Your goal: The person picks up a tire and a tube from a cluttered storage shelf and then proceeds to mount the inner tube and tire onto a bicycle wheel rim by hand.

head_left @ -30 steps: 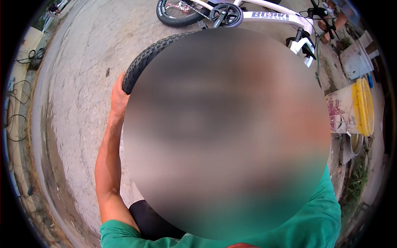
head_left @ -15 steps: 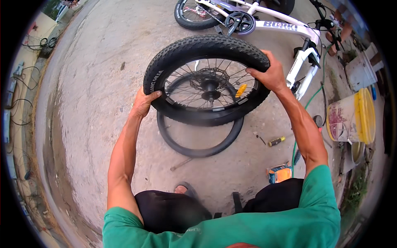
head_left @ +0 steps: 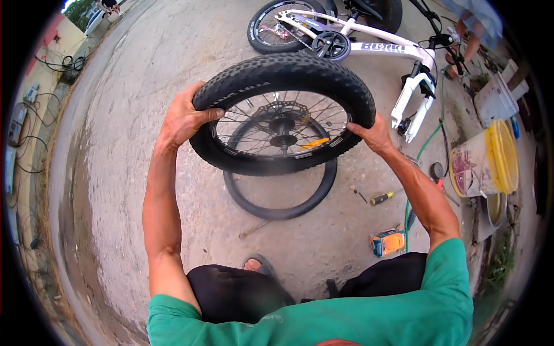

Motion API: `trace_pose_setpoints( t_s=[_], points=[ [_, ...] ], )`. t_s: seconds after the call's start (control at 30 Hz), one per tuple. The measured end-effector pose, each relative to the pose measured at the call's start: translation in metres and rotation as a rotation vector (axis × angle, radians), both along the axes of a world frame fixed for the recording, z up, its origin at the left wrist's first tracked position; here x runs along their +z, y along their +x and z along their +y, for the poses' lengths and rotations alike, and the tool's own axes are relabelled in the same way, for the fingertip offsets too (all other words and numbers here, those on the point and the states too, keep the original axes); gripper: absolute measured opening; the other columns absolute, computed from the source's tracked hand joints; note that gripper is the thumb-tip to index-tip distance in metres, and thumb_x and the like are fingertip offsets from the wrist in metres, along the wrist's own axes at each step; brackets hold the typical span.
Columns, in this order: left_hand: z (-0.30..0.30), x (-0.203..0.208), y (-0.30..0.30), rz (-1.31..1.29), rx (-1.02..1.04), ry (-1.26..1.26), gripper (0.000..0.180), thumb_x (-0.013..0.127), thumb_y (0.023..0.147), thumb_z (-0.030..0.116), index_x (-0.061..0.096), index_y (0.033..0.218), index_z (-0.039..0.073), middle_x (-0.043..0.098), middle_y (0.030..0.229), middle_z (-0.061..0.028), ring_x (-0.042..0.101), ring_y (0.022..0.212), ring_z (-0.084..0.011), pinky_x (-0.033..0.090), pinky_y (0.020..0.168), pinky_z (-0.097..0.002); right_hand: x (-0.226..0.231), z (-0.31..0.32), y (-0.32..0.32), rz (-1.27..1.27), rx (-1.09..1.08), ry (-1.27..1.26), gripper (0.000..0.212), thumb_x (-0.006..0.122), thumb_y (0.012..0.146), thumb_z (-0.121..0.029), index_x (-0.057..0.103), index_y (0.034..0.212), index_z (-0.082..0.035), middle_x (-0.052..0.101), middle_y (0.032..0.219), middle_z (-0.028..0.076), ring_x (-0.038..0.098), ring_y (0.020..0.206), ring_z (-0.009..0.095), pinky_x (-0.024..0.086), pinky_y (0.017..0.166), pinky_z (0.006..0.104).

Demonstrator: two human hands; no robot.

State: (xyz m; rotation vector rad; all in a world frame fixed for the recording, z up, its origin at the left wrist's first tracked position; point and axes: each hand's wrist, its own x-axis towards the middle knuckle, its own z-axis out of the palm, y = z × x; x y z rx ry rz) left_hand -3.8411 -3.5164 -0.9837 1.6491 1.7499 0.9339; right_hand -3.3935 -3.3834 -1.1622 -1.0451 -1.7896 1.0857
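Observation:
Both my hands hold up a bicycle wheel [head_left: 300,72] with a thick, knobby black tire, spokes, a hub with a disc rotor and an orange reflector [head_left: 314,143]. My left hand [head_left: 186,117] wraps the tire's left side, thumb over the rim. Round the right side closes my right hand [head_left: 374,136], its thumb on the rim's inner edge. The wheel is tilted above the ground. Below it a black inner tube [head_left: 277,214] lies in a ring on the concrete, partly hidden by the wheel and seen through the spokes.
A white and purple bicycle [head_left: 375,49] lies ahead, its fork without a wheel. On the right are a yellow-handled screwdriver [head_left: 381,198], an orange and blue box [head_left: 387,241], a green hose [head_left: 426,151] and a stained bucket [head_left: 482,161]. Another person [head_left: 476,29] is at the far right.
The wheel has turned and tilted in my grip. My left hand has moved up along the tire, while my right hand has come down its right side.

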Motion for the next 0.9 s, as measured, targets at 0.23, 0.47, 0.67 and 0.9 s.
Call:
trace_pose_setpoints(
  t_s=[0.23, 0.47, 0.67, 0.9],
  points=[
    [0.006, 0.015, 0.041, 0.256, -0.066, -0.002, 0.046, 0.092, 0.078, 0.016, 0.074, 0.118, 0.003, 0.078, 0.101, -0.0134, 0.072, 0.095, -0.0266, 0.055, 0.087, -0.0398, 0.058, 0.015, -0.006, -0.08, 0.218, 0.011, 0.072, 0.092, 0.077, -0.035, 0.067, 0.136, -0.002, 0.075, 0.119, 0.01, 0.07, 0.109, 0.018, 0.054, 0.1, 0.0347],
    [0.038, 0.025, 0.072, 0.366, -0.175, -0.001, 0.044, 0.091, 0.077, 0.013, 0.071, 0.114, 0.002, 0.073, 0.09, -0.0073, 0.067, 0.085, -0.0197, 0.054, 0.081, -0.038, 0.187, 0.026, -0.096, -0.55, 0.479, 0.285, 0.068, 0.09, 0.074, -0.046, 0.072, 0.122, 0.0, 0.077, 0.097, 0.017, 0.075, 0.091, 0.029, 0.059, 0.089, 0.0392],
    [0.061, 0.006, 0.052, 0.334, -0.276, -0.06, 0.049, 0.091, 0.077, 0.011, 0.071, 0.12, 0.0, 0.075, 0.095, -0.0073, 0.068, 0.089, -0.0186, 0.056, 0.085, -0.0361, 0.163, 0.022, -0.105, -0.564, 0.332, 0.431, 0.053, 0.092, 0.078, -0.03, 0.073, 0.118, -0.002, 0.079, 0.098, 0.02, 0.079, 0.092, 0.036, 0.06, 0.086, 0.044],
    [0.051, -0.023, 0.055, 0.345, -0.122, 0.174, 0.056, 0.092, 0.077, 0.012, 0.071, 0.128, 0.001, 0.079, 0.105, -0.0084, 0.072, 0.096, -0.0178, 0.056, 0.09, -0.0351, 0.145, 0.032, -0.102, -0.579, 0.267, 0.529, 0.054, 0.093, 0.08, -0.033, 0.072, 0.12, -0.004, 0.079, 0.095, 0.018, 0.079, 0.087, 0.034, 0.06, 0.083, 0.043]
  ],
)
